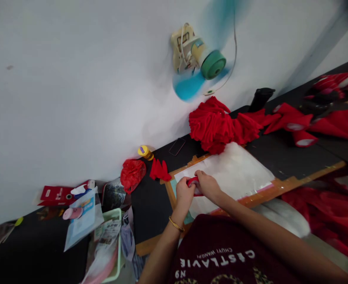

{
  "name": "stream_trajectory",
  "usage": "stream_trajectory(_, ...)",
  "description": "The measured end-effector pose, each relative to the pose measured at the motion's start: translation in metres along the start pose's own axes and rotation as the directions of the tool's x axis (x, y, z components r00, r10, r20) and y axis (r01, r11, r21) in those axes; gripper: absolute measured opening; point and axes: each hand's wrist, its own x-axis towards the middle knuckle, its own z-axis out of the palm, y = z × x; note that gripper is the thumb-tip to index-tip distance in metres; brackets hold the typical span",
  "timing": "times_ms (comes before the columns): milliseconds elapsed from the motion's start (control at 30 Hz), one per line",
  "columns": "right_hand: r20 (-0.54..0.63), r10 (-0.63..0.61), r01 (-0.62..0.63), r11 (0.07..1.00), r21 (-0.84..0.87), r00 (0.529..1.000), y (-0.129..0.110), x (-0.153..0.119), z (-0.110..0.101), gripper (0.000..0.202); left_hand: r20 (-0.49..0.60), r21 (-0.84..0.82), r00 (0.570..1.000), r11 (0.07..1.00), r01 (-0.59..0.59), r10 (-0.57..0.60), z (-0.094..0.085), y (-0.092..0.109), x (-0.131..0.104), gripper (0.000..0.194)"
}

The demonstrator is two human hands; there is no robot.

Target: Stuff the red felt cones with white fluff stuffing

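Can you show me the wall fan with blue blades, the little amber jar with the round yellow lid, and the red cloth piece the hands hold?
Wall fan with blue blades (213, 64): head view, on its green hub.
Amber jar with the round yellow lid (143, 150): head view, on the lid.
Red cloth piece (193, 180): head view, on its curved red edge.

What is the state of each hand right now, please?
Left hand: closed, gripping a small red-and-white piece.
Right hand: closed, gripping the same piece from its other side.

Fan (212, 65) is mounted on wall (73, 98); blades (188, 86) blurred. Phone (177, 146) lies flat on counter (150, 209), yellow-lidded jar (146, 152) nearby. Red box (55, 195) and pale green basket (120, 236) sit further left.
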Motion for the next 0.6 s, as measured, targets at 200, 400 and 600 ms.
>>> stream_trajectory(200, 0.030, 0.030, -0.032, 0.998, 0.061, 0.999, 0.013, 0.004, -0.003, 0.035, 0.029, 0.128, 0.998, 0.990, -0.065, 0.062, -0.001, -0.004, 0.002, 0.024)
stream_trajectory(400, 0.014, -0.041, 0.038, 0.980, 0.196, 0.999, 0.025, 0.009, 0.004, 0.048, 0.093, 0.221, 0.973, 0.948, -0.227, 0.211, -0.003, 0.001, -0.004, 0.044)
stream_trajectory(600, -0.013, -0.074, 0.074, 0.952, 0.296, 0.997, 0.026, 0.007, 0.008, 0.053, 0.133, 0.357, 0.972, 0.906, -0.229, 0.193, -0.001, 0.006, 0.007, 0.017)
